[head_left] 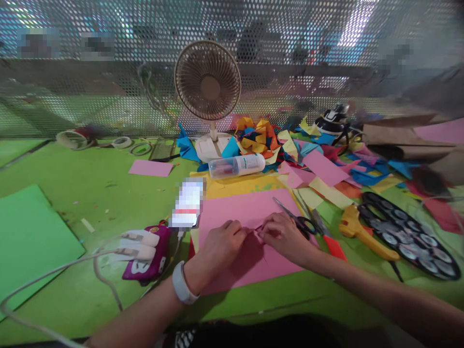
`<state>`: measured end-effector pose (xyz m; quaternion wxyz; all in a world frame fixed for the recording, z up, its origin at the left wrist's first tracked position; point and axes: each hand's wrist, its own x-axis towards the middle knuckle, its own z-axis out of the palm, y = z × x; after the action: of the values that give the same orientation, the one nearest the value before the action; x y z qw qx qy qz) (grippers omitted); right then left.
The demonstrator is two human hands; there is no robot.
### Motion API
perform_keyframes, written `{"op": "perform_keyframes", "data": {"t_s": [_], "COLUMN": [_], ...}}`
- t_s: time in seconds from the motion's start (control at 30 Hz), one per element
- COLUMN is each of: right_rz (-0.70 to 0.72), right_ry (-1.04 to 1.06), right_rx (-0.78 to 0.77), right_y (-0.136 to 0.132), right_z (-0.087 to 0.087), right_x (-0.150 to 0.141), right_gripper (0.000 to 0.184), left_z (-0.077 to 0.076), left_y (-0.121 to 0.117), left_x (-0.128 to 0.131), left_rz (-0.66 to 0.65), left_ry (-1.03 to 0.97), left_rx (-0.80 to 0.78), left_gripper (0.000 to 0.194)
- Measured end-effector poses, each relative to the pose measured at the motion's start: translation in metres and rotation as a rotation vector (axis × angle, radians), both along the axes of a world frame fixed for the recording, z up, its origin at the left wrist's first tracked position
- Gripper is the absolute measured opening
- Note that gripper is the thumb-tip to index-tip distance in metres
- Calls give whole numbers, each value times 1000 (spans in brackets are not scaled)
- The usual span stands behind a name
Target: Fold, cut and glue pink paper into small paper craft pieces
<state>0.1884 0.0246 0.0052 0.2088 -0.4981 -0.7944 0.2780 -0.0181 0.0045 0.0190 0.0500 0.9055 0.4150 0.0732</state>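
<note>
Our left hand and right hand meet over pink sheet; both grips pinch small pink piece between fingertips. We do best pressing lightly, matching both sides evenly, avoiding scissors just far of right hand.

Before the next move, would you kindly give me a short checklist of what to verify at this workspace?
1. Left hand and right hand both at the small pink piece: ok.
2. Shape of that piece: cannot tell; fingers hide much of it.
3. Large pink sheet under the hands: ok.
4. Scissors well away from the right hand: not ok, they lie close beside it.
5. Fan running: cannot tell from a still.
</note>
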Motion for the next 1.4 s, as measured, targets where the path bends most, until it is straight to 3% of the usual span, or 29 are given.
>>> {"op": "perform_keyframes", "data": {"t_s": [0.27,0.5,0.73,0.93,1.2,1.4], "right_rz": [34,113,139,142,146,130], "right_ry": [-164,-324,-286,-307,-289,-216], "right_rx": [33,25,51,42,36,74], "right_y": [4,14,12,13,9,10], "right_z": [9,18,16,15,23,14], "right_x": [-6,-13,-14,-14,-14,-4], "right_gripper": [10,15,21,20,18,21], "left_z": [-4,-4,7,-5,-5,-1], "left_y": [-1,-4,-26,-46,-45,-45], "left_x": [0,-2,11,16,18,17], "left_rz": [8,11,7,7,20,-1], "left_ry": [14,46,177,74,69,84], "left_rx": [14,12,-42,2,13,-2], "left_gripper": [15,22,31,47,49,51]}}
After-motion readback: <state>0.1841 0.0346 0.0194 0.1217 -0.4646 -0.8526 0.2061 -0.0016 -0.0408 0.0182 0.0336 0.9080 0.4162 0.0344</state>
